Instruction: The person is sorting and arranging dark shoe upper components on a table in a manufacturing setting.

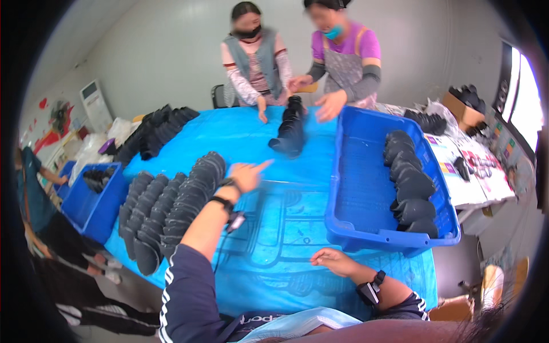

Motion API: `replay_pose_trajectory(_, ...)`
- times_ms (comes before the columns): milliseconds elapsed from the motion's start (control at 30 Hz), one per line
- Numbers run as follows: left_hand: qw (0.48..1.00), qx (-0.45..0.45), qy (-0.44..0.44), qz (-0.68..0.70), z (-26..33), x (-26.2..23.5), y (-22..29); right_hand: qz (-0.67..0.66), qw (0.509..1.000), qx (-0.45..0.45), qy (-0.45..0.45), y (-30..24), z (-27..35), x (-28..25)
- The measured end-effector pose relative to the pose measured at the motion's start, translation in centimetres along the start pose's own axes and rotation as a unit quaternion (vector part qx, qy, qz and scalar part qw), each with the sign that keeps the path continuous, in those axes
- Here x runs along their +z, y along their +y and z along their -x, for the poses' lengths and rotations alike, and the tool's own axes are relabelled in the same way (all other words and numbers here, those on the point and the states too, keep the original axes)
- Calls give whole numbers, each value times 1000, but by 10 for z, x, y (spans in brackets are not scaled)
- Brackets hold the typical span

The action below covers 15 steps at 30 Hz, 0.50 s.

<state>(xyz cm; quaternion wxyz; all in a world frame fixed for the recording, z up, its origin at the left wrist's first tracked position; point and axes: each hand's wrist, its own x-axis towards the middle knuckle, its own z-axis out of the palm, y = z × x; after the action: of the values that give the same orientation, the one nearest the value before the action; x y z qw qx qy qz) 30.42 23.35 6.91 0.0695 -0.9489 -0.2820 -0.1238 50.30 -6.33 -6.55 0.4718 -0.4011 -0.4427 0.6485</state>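
Above the middle of the blue-covered table (pixel 303 197), my left hand (pixel 246 176) is stretched forward, its index finger extended and nothing held. Just left of it stand rows of nested black curved pieces (pixel 189 194), whose exact kind I cannot make out. Low over the near part of the table is my right hand (pixel 336 262), empty, with fingers loosely bent and apart. Ahead of it to the right, a blue plastic crate (pixel 360 171) holds a line of similar black pieces (pixel 410 180) along its right side. Black bands circle both my wrists.
Two people stand across the table, their hands (pixel 331 104) around another black stack (pixel 290 128), which is blurred. More black stacks (pixel 157 128) lie at the far left. Another blue crate (pixel 94 194) and more people are at the left edge. A side table (pixel 469 191) stands right.
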Motion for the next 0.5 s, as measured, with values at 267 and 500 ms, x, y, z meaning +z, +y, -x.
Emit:
replay_pose_trajectory(267,950,260,-156,76,-84,-77,208,-2,1000,4,30,-6,6,2)
replay_pose_trajectory(500,925,254,151,238,-18,-52,167,6,1000,8,16,-5,4,-1)
